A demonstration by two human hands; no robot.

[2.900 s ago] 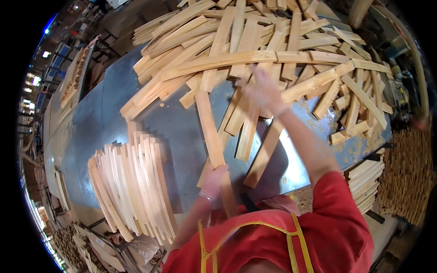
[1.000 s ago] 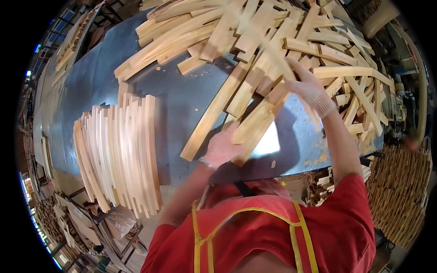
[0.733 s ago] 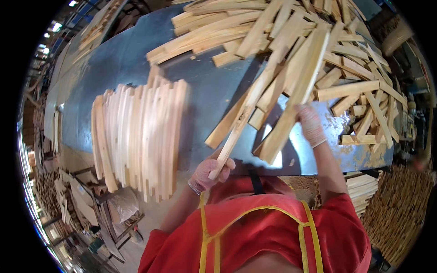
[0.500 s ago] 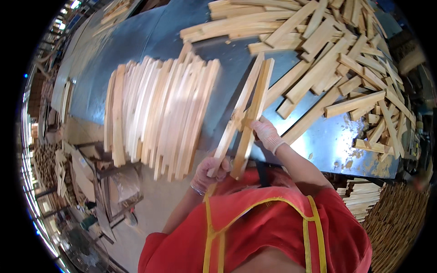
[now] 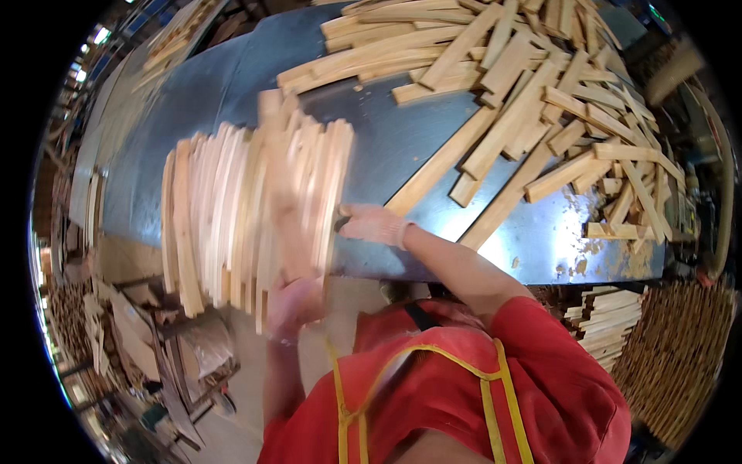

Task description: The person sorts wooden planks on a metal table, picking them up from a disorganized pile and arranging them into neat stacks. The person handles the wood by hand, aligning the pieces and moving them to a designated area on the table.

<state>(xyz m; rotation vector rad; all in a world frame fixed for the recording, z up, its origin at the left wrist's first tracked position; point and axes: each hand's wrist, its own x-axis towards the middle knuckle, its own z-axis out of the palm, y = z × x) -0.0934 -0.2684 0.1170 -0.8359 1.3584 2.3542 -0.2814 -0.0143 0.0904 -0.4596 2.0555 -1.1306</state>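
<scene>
A row of pale wooden strips [image 5: 220, 209] stands side by side at the table's left front, their near ends jutting past the edge. My left hand [image 5: 295, 305], gloved and blurred, is closed round the near end of a wooden strip [image 5: 280, 182], which lies over the row, also smeared by motion. My right hand [image 5: 375, 224], in a pale glove, is at the right side of the row with its fingertips by the outermost strip. Thumb and fingers look parted, with nothing seen between them; whether they touch that strip is hard to see.
A loose heap of wooden pieces [image 5: 518, 100] covers the far and right side of the blue-grey metal table [image 5: 379, 147]. Sawdust lies near its right front edge. Stacked strips [image 5: 607, 325] sit below at the right. A cluttered wooden stand [image 5: 166, 340] is on the floor at the left.
Both hands have moved left from in front of my body to the row. The two strips held up between them are parted; my left hand has one over the row.
</scene>
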